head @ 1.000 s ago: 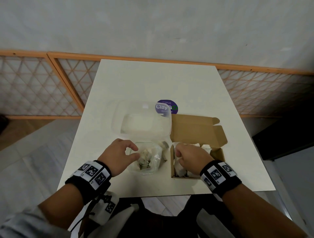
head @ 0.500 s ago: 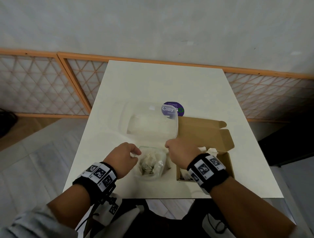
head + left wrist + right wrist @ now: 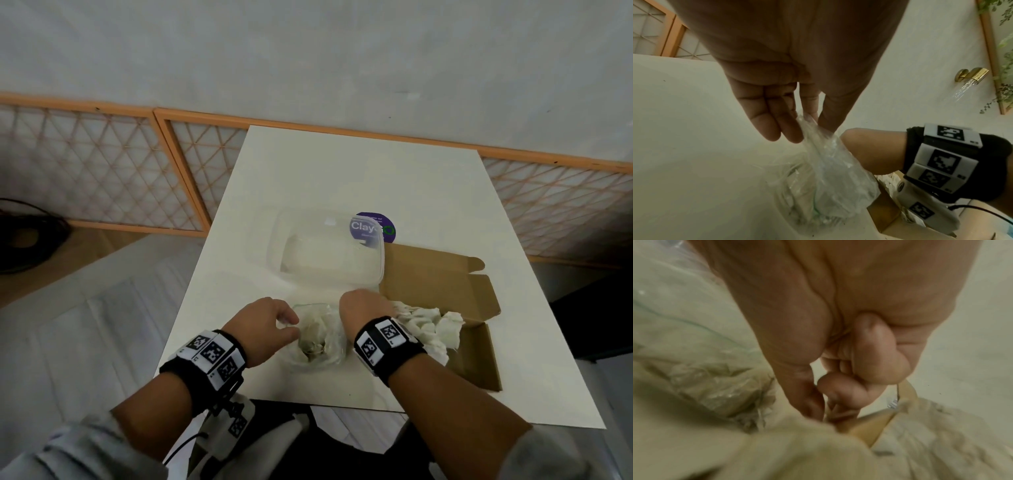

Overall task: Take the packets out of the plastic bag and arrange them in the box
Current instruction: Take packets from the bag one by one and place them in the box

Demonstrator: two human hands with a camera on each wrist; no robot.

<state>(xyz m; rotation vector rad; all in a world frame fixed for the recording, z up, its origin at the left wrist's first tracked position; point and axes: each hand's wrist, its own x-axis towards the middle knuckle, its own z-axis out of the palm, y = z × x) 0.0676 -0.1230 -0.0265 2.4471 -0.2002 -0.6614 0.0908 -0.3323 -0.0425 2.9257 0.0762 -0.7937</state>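
Table first, since it carries all that we see: a pale top reaching away to a grey wall with orange-framed lattice panels along its foot; on the far half lies a clear plastic lid, part of it covering a round purple sticker; to the right of that lid sits the cardboard box, open, its flap folded back flat on the table, with crumpled white packets heaped in its near left part; just beside the box's left wall we find the plastic bag, clear and wrinkled, with more pale packets bunched inside it, resting on the table between our two hands; our left hand pinches the bag's upper edge, and the left wrist view shows the film caught between thumb and forefinger while the other fingers lie straight and close together; our right hand is at the bag's right side, by the box's near left corner; in the right wrist view its fingers are curled tightly into the palm, but that picture is blurred and we cannot tell whether they clamp on anything; both wrists wear black bands with square printed markers.
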